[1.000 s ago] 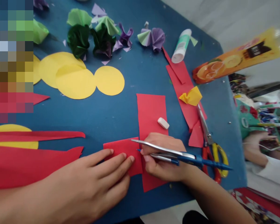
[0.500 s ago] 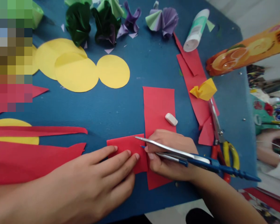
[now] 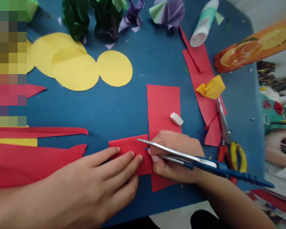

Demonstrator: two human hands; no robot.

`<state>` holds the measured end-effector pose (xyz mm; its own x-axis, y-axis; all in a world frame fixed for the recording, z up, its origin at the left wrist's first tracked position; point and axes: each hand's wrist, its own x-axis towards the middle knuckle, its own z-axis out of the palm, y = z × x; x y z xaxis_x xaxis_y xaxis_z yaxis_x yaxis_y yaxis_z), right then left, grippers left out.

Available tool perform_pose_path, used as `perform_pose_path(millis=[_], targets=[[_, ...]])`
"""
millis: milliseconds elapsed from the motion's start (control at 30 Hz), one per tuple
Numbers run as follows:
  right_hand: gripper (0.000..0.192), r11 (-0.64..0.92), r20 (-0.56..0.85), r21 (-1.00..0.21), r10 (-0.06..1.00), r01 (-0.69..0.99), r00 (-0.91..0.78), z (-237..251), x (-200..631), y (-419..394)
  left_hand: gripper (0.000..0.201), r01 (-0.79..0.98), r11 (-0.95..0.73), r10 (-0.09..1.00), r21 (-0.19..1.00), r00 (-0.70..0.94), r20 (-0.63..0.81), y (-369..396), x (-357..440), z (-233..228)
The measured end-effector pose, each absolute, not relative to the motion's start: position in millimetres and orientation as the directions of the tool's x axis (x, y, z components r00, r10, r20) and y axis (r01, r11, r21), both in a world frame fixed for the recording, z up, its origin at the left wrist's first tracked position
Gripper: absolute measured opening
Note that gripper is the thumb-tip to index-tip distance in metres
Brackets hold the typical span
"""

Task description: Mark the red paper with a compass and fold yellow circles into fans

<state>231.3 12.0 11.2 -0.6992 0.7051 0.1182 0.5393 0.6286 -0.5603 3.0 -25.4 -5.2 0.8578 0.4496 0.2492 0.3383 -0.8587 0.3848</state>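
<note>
My left hand [image 3: 107,181] lies flat with its fingers spread on a small folded piece of red paper [image 3: 126,141], pressing it to the table. In my right hand [image 3: 178,146] is a drawing compass [image 3: 178,153] with a silver leg and a blue handle, its tips pointing left over the folded paper. Whether the tips touch the paper I cannot tell. Beneath my right hand runs a longer red paper strip [image 3: 163,101], with a white eraser [image 3: 176,119] resting on its right edge.
Yellow paper circles [image 3: 114,68] and crumpled paper flowers [image 3: 75,19] lie farther back on the blue table [image 3: 105,111]. To the right are scissors [image 3: 225,127], red scraps [image 3: 200,79], a yellow folded paper [image 3: 214,87], a glue stick [image 3: 204,24] and an orange carton [image 3: 250,47]. More red paper [image 3: 33,165] lies left.
The view has shifted slightly, so the things at the back sit a little higher. Both hands and the compass keep nearly the same place over the folded paper.
</note>
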Motion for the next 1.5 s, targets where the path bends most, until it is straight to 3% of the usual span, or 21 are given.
perform_pose_path(millis=[300,733,1133,1500], targets=[[0.014,0.575,0.154,-0.701,0.699,0.422,-0.698,4.6,233.0,8.8,0.033,0.330,-0.874,0.425,0.357,0.874,0.233,-25.7,1.5,-4.5],[0.018,0.539,0.120,-0.742,0.692,0.399,-0.712,6.2,231.4,9.8,0.033,0.289,-0.888,0.394,0.359,0.880,0.265,-22.2,0.6,-7.8],[0.015,0.690,0.034,-0.512,0.612,0.512,-0.790,13.5,235.5,19.4,0.034,0.276,-0.883,0.383,0.380,0.892,0.239,-22.2,0.0,-5.1],[0.016,0.663,0.045,-0.489,0.668,0.567,-0.742,14.1,232.2,18.8,0.032,0.296,-0.881,0.396,0.369,0.888,0.235,-23.6,0.4,-4.4]])
